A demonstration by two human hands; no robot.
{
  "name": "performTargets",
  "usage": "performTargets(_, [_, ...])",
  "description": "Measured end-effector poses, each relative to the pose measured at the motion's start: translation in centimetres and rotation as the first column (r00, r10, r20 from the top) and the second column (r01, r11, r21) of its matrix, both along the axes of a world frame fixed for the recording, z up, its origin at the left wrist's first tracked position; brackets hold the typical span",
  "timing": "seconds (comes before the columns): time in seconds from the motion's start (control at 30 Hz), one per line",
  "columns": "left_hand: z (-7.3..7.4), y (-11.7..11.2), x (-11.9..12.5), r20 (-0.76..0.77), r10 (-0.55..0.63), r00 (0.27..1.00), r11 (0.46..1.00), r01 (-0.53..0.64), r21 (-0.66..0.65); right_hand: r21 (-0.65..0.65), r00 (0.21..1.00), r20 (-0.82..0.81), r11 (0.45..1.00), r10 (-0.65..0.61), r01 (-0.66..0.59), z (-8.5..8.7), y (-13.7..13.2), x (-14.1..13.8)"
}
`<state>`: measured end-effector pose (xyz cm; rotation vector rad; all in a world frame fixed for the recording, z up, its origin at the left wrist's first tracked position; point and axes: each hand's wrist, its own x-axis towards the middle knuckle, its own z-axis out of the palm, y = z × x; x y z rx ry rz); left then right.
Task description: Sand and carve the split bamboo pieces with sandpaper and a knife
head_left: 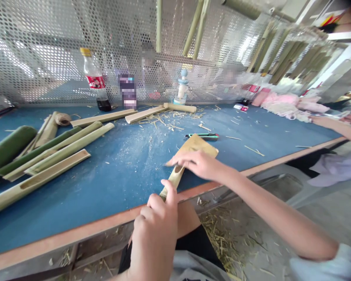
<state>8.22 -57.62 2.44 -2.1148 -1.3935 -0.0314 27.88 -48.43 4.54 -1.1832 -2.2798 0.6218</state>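
Observation:
My left hand (156, 222) wraps round the near end of a split bamboo piece (174, 178), which slants away from me over the table edge. The bamboo has a hollowed opening near its upper part. My right hand (201, 164) presses a tan sheet that looks like sandpaper (199, 144) over the far end of the bamboo. That end is hidden under the sheet and fingers, and the right fingertips are slightly blurred. Just beyond the sheet lies a green and black utility knife (203, 136).
Bamboo lengths (70, 150) and a twine roll (63, 119) lie left on the blue table (128, 171). A cola bottle (95, 80), a blue-topped bottle (181, 88) and shavings (166, 121) sit along the mesh panel (55, 47). Another person's arm (336, 127) reaches in at right.

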Motion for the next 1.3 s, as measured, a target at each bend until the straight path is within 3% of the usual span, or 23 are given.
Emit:
performTargets(0.1, [-0.1, 0.0, -0.1, 0.013, 0.001, 1.0, 1.0, -0.001, -0.005, 0.02, 0.995, 0.008, 0.995, -0.101, 0.101, 0.3, 0.5, 0.6])
performTargets(0.23, [-0.2, -0.1, -0.1, -0.058, 0.025, 0.998, 0.999, -0.024, 0.026, -0.032, 0.999, 0.01, 0.998, 0.053, -0.052, 0.6, 0.2, 0.4])
performTargets(0.4, [-0.2, -0.4, 0.3, -0.215, 0.084, 0.973, 0.987, -0.052, 0.149, 0.021, 0.986, 0.022, 0.986, -0.167, 0.166, 0.4, 0.7, 1.5])
performTargets(0.47, [-0.2, -0.6, 0.6, -0.274, 0.12, 0.954, 0.976, -0.063, 0.209, 0.037, 0.991, 0.02, 0.99, -0.134, 0.134, 0.0, -0.1, 1.2])
performTargets(0.57, [-0.2, -0.8, 1.3, -0.31, 0.144, 0.94, 0.957, -0.053, 0.286, 0.039, 0.997, -0.008, 0.996, 0.083, -0.083, -0.5, -1.5, 0.7])
performTargets(0.63, [0.0, -0.9, 1.6, -0.298, 0.156, 0.942, 0.952, -0.064, 0.298, 0.06, 0.999, -0.034, 0.998, 0.024, -0.022, -0.7, -1.6, 0.8])
performTargets(0.73, [0.6, -1.1, 2.1, -0.22, 0.14, 0.965, 0.974, -0.095, 0.205, 0.095, 0.992, -0.055, 0.988, -0.114, 0.119, -0.7, -1.1, 1.0])
performTargets(0.83, [0.7, -1.4, 2.6, -0.172, 0.165, 0.971, 0.977, -0.138, 0.162, 0.081, 0.998, -0.052, 0.996, -0.02, 0.024, -0.7, -1.7, 0.6])
performTargets(0.9, [0.5, -1.7, 2.9, -0.152, 0.177, 0.972, 0.976, -0.154, 0.152, 0.096, 0.999, -0.019, 0.995, -0.027, 0.028, -1.0, -2.1, 0.6])
performTargets(0.97, [0.3, -1.7, 2.8, -0.096, 0.139, 0.986, 0.989, -0.132, 0.072, 0.151, 0.985, 0.008, 0.974, -0.171, 0.168, -1.3, -1.9, 1.5])
performTargets(1.03, [0.3, -1.4, 2.2, -0.025, 0.071, 0.997, 0.995, -0.072, -0.064, 0.214, 0.942, 0.0, 0.92, -0.335, 0.327, -1.4, -1.2, 2.9])
performTargets(1.2, [2.0, 2.0, -2.7, 0.068, -0.044, 0.997, 0.949, 0.063, -0.31, 0.31, 0.851, -0.095, 0.797, -0.517, 0.518, -0.8, -0.6, 5.5])
performTargets(1.3, [3.8, 5.8, -7.2, 0.087, -0.146, 0.985, 0.923, 0.168, -0.347, 0.311, 0.861, -0.095, 0.807, -0.5, 0.503, -0.3, -1.0, 6.0])
